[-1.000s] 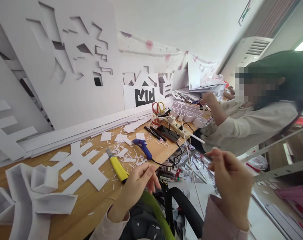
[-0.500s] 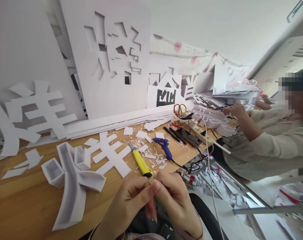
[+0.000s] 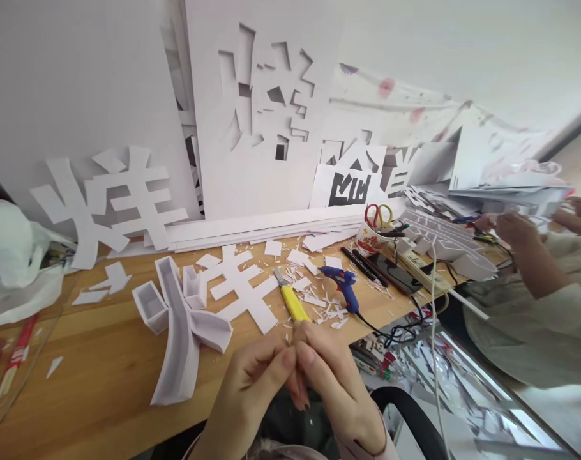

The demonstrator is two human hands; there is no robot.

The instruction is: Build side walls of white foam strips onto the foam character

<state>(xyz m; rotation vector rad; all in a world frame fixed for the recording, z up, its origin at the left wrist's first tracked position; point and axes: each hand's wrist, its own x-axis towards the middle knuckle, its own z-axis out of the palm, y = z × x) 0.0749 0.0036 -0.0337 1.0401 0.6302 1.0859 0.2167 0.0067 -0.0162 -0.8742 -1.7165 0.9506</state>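
Left hand (image 3: 255,380) and right hand (image 3: 338,383) are together; whether they grip anything cannot be determined. The knife (image 3: 294,303) lies just beyond them, between cutout (image 3: 245,285) and glue gun (image 3: 344,286).

The knife (image 3: 295,305) lies on the bench (image 3: 103,390) just beyond my pinched fingers (image 3: 319,340), its yellow handle slanting away to the left with the grey metal nose farthest from me. My fingers hide the handle's near end, and I can't tell whether they touch it. Left of the knife, the white cutout (image 3: 245,291) lies flat, a straight stem with bars off both sides, one bar ending close by the knife's nose. Farther left sits the white raised shape (image 3: 177,342), hollow and open-topped: one long curved channel, two small boxy parts toward its far end, and a tapering arm on the right.
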